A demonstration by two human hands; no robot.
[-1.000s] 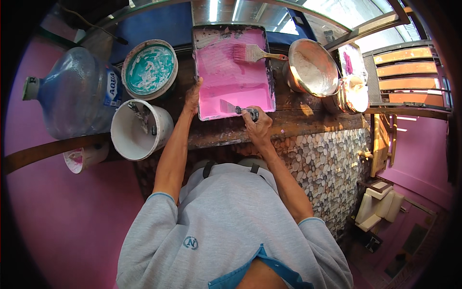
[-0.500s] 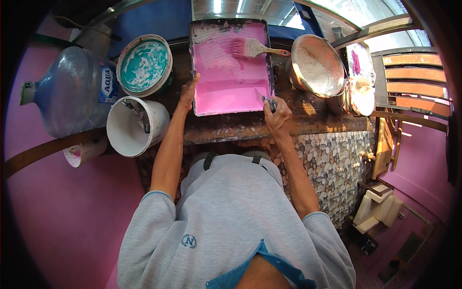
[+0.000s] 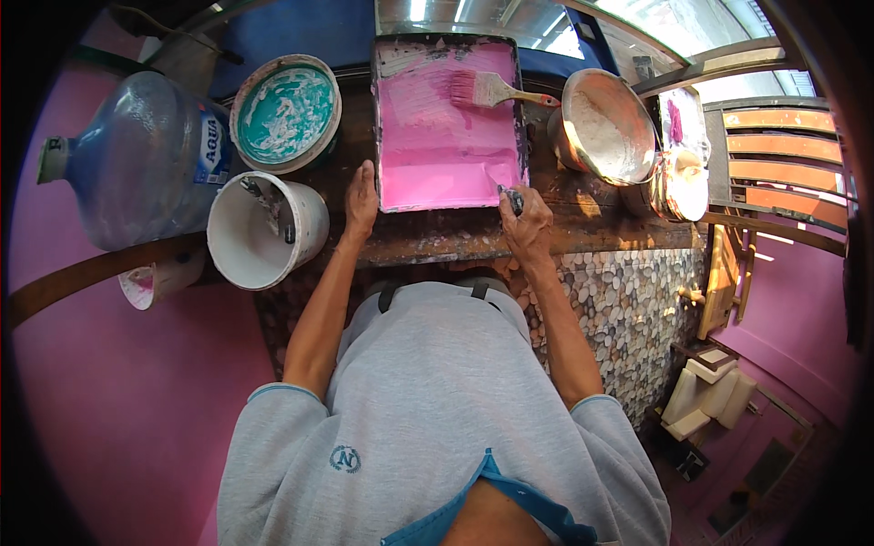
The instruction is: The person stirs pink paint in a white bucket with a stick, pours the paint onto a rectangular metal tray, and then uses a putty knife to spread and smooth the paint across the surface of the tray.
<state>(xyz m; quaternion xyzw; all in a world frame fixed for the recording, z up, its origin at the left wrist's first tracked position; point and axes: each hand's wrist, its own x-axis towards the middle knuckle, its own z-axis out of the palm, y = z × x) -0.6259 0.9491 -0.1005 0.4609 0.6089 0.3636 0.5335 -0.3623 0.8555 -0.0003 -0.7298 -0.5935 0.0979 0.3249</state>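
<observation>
lying on the wooden ledge (image 3: 583,232), the paint tray (image 3: 448,123) runs its long axis away from the person, pink paint pooled at its near end. left of the tray sit a big water jug (image 3: 127,159), a teal-smeared bucket (image 3: 285,111) and a white bucket (image 3: 264,227); right of it, a metal pan (image 3: 605,127) of whitish paint. a brush (image 3: 487,89) rests across the tray's far end, bristles pointing left. the left hand (image 3: 360,198) lies open, touching the tray's near left corner; the right hand (image 3: 526,223) is closed around a small dark tool (image 3: 513,197) at its near right corner.

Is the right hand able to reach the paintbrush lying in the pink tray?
Probably yes. The right hand grips the paint tray at its near corner; the paintbrush lies at the far end, its handle over the right rim, nothing between.
</observation>
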